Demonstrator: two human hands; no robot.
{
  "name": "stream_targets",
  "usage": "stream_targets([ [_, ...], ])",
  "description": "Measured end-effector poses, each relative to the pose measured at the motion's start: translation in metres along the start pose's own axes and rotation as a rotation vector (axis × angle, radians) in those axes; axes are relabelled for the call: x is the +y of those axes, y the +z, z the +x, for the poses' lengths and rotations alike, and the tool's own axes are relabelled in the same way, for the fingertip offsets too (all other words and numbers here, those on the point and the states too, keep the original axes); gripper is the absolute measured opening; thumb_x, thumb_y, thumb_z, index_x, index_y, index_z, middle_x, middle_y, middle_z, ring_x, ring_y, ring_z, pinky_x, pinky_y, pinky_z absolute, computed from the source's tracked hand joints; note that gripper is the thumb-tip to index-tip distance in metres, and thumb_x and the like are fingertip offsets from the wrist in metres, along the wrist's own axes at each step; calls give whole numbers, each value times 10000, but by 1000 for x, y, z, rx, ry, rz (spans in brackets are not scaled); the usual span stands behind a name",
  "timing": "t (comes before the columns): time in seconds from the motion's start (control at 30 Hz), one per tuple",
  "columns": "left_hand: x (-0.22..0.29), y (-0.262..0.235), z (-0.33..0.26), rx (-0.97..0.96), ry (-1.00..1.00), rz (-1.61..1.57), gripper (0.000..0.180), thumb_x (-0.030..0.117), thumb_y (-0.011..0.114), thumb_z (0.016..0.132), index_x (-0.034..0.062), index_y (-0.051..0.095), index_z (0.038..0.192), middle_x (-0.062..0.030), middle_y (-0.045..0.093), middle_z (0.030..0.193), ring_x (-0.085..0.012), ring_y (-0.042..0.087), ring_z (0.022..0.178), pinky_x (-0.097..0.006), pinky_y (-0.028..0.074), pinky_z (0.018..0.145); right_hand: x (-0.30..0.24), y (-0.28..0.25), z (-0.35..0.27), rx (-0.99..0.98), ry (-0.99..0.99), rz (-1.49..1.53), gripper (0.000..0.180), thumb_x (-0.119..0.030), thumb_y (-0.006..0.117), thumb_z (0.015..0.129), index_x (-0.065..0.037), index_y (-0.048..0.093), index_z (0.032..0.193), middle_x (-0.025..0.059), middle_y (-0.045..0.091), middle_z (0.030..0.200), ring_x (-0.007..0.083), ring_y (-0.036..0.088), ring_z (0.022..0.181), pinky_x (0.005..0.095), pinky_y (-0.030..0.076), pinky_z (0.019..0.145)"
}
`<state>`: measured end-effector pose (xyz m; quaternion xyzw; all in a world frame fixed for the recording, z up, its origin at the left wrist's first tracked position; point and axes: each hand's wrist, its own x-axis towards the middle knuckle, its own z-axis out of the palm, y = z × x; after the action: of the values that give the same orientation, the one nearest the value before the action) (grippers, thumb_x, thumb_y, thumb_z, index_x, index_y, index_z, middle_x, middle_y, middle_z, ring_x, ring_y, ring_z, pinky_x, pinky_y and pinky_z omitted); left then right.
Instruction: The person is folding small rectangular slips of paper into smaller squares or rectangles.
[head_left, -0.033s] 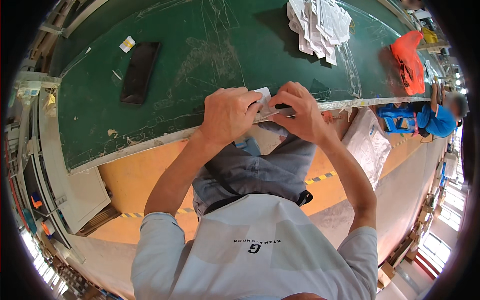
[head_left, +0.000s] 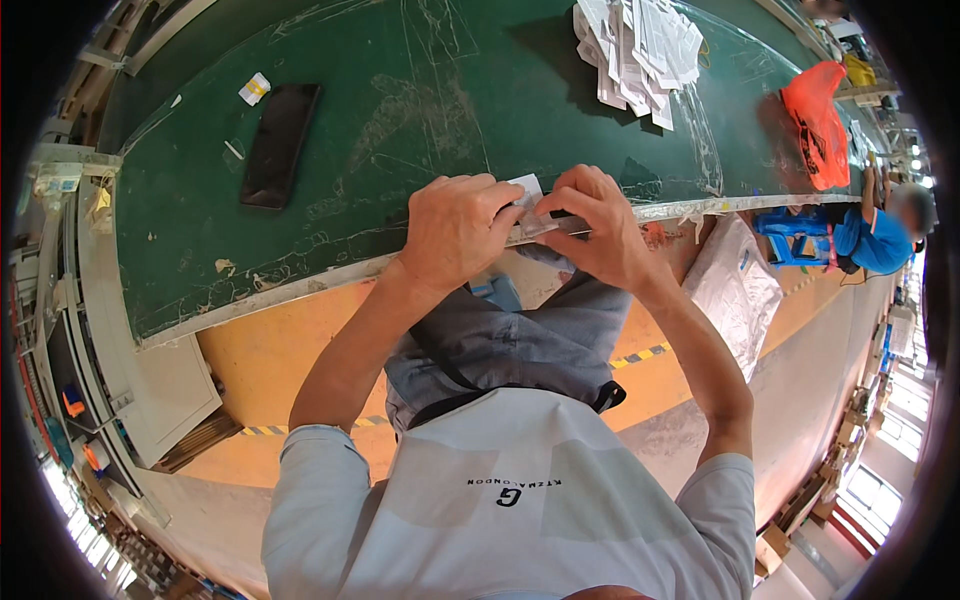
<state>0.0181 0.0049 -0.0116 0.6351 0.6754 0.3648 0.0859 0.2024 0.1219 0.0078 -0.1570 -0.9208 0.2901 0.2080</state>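
Observation:
At the table's front edge my left hand (head_left: 455, 228) is closed, its thumb and forefinger pinching a small white paper slip (head_left: 527, 187). Against the slip's near end lies a piece of clear plastic (head_left: 540, 219), perhaps a small bag; its full shape is hidden by my fingers. My right hand (head_left: 605, 225) pinches that plastic from the other side, thumb below and fingers curled above. Both hands are close together, just over the edge of the green tabletop (head_left: 360, 150).
A pile of white paper slips (head_left: 640, 55) lies at the far right. To the left are a black phone (head_left: 281, 145) and a small white-and-yellow packet (head_left: 255, 88). An orange-red plastic bag (head_left: 816, 125) stands right, near a person in blue (head_left: 875, 240) and a blue crate (head_left: 795, 237).
The fingers of my right hand have shifted slightly, and more of the clear plastic shows between my hands. My left hand and the table's things stay as they were.

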Motion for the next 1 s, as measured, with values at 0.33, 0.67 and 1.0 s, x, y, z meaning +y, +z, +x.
stream_targets([
  [0.33, -3, 2, -1, 19, 71, 63, 142, 116, 697, 842, 107, 775, 961, -54, 643, 728, -276, 625, 681, -381, 485, 642, -3, 5, 7, -37, -47, -74, 191, -131, 808, 762, -138, 736, 940, 48, 566, 888, 234, 560, 872, 381, 414, 782],
  [0.67, -4, 0, -3, 15, 67, 27, 149, 95, 674, 850, 89, 771, 963, -65, 669, 754, -281, 643, 702, -387, 497, 658, -5, -16, 23, -215, 242, 74, 138, -129, 769, 846, -9, 721, 894, 86, 643, 861, 218, 608, 771, 333, 482, 692],
  [1.0, -5, 1, -4, 13, 94, 36, 163, 75, 659, 852, 92, 760, 978, -56, 647, 738, -264, 629, 701, -387, 475, 650, -1, -9, 33, -206, 323, 18, 194, -153, 772, 823, 29, 706, 808, 118, 650, 761, 208, 623, 636, 329, 494, 613],
])
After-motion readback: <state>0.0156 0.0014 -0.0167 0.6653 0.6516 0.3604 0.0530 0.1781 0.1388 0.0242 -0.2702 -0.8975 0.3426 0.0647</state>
